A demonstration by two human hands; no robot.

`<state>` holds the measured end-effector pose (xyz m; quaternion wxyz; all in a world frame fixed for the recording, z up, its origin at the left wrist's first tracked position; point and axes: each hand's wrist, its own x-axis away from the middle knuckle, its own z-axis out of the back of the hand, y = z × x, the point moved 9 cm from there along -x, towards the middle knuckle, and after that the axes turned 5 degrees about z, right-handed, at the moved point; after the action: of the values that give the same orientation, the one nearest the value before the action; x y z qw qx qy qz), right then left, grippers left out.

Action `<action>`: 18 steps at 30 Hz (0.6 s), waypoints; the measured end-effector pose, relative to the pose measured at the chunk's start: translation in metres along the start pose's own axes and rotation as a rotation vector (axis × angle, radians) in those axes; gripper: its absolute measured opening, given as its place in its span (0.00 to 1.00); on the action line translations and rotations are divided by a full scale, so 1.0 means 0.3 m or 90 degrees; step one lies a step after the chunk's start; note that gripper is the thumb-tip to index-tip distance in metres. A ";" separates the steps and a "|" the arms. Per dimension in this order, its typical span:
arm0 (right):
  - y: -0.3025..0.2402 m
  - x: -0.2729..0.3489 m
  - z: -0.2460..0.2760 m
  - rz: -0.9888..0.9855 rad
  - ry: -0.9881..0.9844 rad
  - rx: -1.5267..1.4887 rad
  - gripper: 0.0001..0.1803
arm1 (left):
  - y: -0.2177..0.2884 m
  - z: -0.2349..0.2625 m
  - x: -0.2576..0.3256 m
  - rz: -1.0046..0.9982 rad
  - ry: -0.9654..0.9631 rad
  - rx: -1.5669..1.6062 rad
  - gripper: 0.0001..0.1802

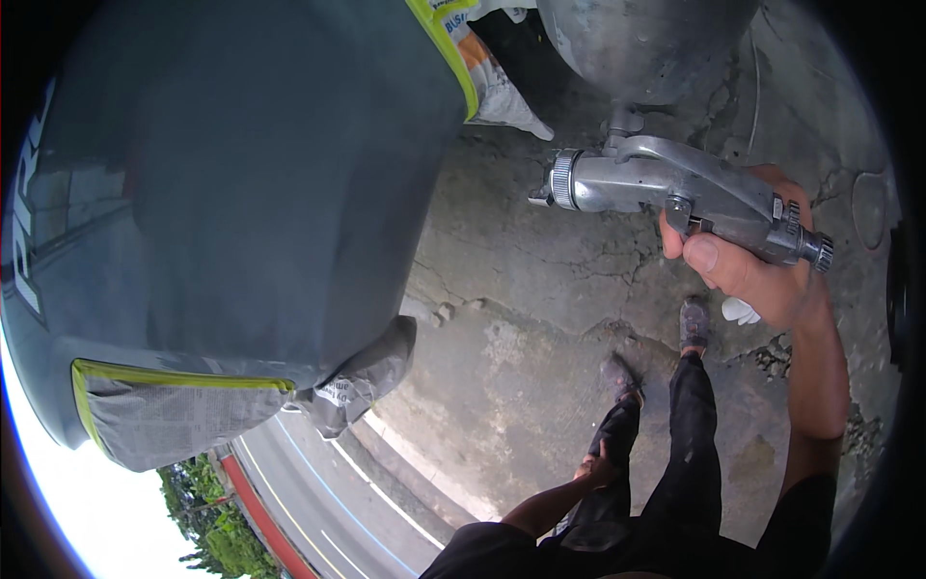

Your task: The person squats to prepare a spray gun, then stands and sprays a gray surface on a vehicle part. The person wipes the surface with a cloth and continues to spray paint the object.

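Observation:
My right hand (748, 265) is closed round the handle of a metal spray gun (666, 185), its thumb and fingers by the trigger. The nozzle of the gun points left toward a dark grey, glossy vehicle body panel (280, 193), with a gap between them. Joined to the gun is a rounded metal paint cup (648, 53), partly cut off by the upper edge. My left hand (600, 467) is low down against my dark trouser leg, small in view; its fingers cannot be made out well.
Newspaper masking (183, 420) edged with yellow-green tape covers the panel's lower left part; more masking paper (497, 92) hangs at its upper right. Grey wrapping (362, 376) bulges from the lower corner. Cracked concrete (521, 261) lies underfoot, and a road (318, 492) runs at lower left.

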<state>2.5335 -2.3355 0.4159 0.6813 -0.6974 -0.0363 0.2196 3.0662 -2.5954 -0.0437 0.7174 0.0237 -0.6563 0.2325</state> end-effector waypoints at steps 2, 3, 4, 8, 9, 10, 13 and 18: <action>0.004 0.003 0.001 0.014 0.010 -0.018 0.15 | -0.003 0.006 0.002 -0.004 -0.001 0.010 0.61; 0.004 0.002 0.000 0.021 0.015 -0.027 0.15 | -0.003 0.009 0.003 -0.008 0.002 0.017 0.62; 0.013 0.009 0.022 -0.014 0.060 0.001 0.16 | -0.003 0.013 0.007 -0.012 0.005 0.022 0.62; -0.004 0.012 0.091 -0.089 0.175 0.139 0.18 | 0.004 0.021 0.016 -0.017 0.007 0.029 0.62; -0.006 0.008 0.100 -0.091 0.188 0.177 0.19 | 0.000 0.018 0.011 -0.014 0.007 0.028 0.62; 0.008 0.017 0.126 -0.108 0.260 0.127 0.23 | -0.004 0.014 0.006 -0.012 0.008 0.026 0.62; 0.027 0.024 0.130 -0.108 0.268 0.127 0.22 | -0.004 0.006 -0.003 -0.013 0.020 0.022 0.62; 0.041 0.052 0.081 -0.103 0.110 0.148 0.19 | -0.002 0.003 -0.005 -0.028 0.025 0.009 0.62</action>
<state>2.5359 -2.3081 0.4006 0.7732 -0.6253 -0.0079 0.1057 3.0656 -2.5966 -0.0448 0.7349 0.0385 -0.6396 0.2221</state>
